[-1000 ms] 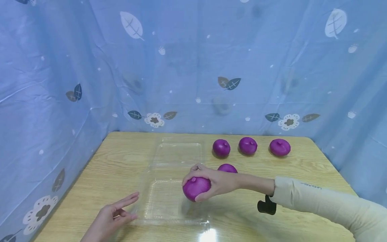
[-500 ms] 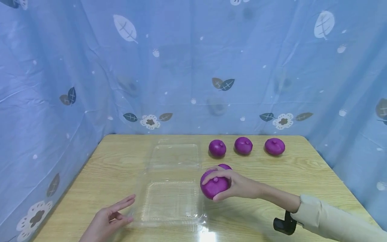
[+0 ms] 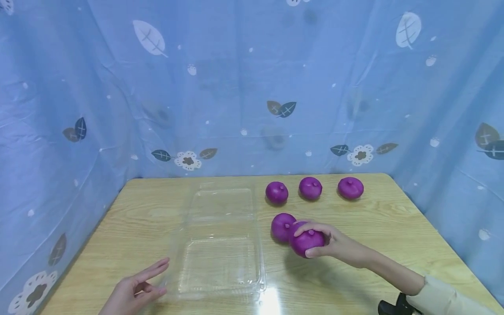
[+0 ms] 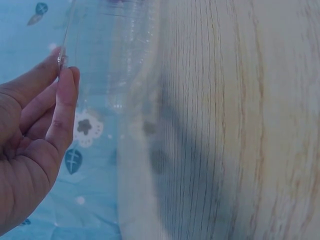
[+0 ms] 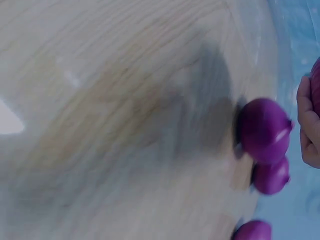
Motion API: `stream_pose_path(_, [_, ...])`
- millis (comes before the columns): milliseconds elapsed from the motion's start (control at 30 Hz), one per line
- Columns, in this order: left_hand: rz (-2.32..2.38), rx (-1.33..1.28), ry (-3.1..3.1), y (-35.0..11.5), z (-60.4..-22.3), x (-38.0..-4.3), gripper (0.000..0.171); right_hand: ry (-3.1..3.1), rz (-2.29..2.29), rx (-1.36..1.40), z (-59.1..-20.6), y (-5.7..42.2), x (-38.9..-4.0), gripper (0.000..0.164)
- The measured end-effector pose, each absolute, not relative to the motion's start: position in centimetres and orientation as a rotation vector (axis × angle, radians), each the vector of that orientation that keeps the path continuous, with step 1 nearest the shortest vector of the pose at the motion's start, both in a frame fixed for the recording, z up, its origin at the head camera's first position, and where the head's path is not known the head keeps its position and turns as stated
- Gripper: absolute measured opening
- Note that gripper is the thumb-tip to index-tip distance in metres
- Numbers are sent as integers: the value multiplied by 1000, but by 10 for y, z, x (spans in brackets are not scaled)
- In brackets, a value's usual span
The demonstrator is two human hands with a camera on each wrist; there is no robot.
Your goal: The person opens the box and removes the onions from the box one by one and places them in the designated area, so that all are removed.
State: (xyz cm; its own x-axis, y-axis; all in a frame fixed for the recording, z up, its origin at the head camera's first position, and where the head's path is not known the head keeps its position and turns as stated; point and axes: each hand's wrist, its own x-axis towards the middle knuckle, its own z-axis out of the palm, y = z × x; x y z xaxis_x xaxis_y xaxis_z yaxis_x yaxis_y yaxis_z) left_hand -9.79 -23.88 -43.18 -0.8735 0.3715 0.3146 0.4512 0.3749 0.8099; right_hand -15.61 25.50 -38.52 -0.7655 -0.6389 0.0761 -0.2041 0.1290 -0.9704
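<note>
My right hand [image 3: 334, 245] grips a purple onion [image 3: 309, 240] above the table, its stem stub facing up. A second onion [image 3: 282, 227] sits on the table just behind and left of it, partly covered by the held one. In the right wrist view only the fingers [image 5: 309, 120] of that hand show at the edge, round the held onion [image 5: 316, 87]. At the front left lies a clear plastic clamshell container [image 3: 216, 264], unfolded, with nothing inside. My left hand [image 3: 131, 288] pinches its left rim; the left wrist view shows thumb and finger on the thin edge [image 4: 64, 59].
Three more onions stand in a row along the back: a left one [image 3: 277, 193], a middle one [image 3: 310, 188] and a right one [image 3: 350, 188]. The wooden table [image 3: 354, 223] ends at a blue patterned curtain [image 3: 244, 87] behind and at the sides.
My right hand has carried the onion from above the container's front half to the right, off the container. The left hand stays at the rim. The head view has shifted slightly.
</note>
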Motion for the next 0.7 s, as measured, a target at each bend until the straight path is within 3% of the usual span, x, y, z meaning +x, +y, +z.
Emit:
stream_pose_path(167, [-1553, -786, -2544, -241, -433, -99, 56, 2148, -1698, -617, -392, 273, -147, 33])
stream_pose_path(700, [-1614, -730, -2555, -240, -432, -99, 57, 2301, -1735, -539, -417, 305, -157, 39])
